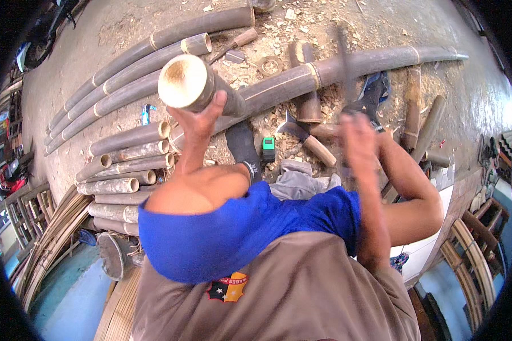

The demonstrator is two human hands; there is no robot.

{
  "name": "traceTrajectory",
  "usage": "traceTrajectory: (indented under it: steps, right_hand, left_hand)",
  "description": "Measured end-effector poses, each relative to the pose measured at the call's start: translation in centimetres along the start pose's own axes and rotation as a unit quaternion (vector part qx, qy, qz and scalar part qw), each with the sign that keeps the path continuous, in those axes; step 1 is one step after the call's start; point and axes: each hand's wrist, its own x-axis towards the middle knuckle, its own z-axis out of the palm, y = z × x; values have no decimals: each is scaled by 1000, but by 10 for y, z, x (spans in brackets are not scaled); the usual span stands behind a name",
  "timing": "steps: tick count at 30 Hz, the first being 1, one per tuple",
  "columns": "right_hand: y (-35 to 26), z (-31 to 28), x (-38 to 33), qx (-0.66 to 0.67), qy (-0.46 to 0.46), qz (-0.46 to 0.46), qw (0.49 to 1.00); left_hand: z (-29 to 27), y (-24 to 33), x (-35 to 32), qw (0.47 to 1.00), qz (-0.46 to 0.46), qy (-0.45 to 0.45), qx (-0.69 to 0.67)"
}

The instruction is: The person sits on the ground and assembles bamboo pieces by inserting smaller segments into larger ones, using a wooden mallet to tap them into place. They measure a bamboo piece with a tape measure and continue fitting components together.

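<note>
The person's left hand (199,124) is clamped on a short, thick piece of grey-brown bamboo (202,88), its pale round end tipped up toward the camera and its body held over a long grey-brown bamboo pole (290,84) that slants across the floor. Well apart from it, the right hand (358,133) is closed around a long, narrow, dark tool (343,59) that points away from the body; motion blur softens both, so the tool's exact kind is hard to tell. A shorter brown bamboo length (309,108) crosses beneath the pole. Nearer the person lie a curved dark blade with a pale wooden handle (318,150) and, to its left, a small green-and-black tape measure (268,150). Farther left sits a stack of short, hollow bamboo tubes (131,170), with several long grey-brown poles (136,70) beyond it. Pale wood chips (290,14) litter the concrete floor (125,20).
</note>
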Motion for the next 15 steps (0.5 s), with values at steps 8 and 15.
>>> traceTrajectory:
  steps: [8, 15]
  right_hand:
    - [-73, 142, 26, 135, -149, 144, 969]
    - [-25, 126, 24, 188, -86, 209, 956]
  left_hand:
    - [-11, 10, -29, 996, -1, -68, -65]
    - [-17, 39, -32, 964, 45, -230, 126]
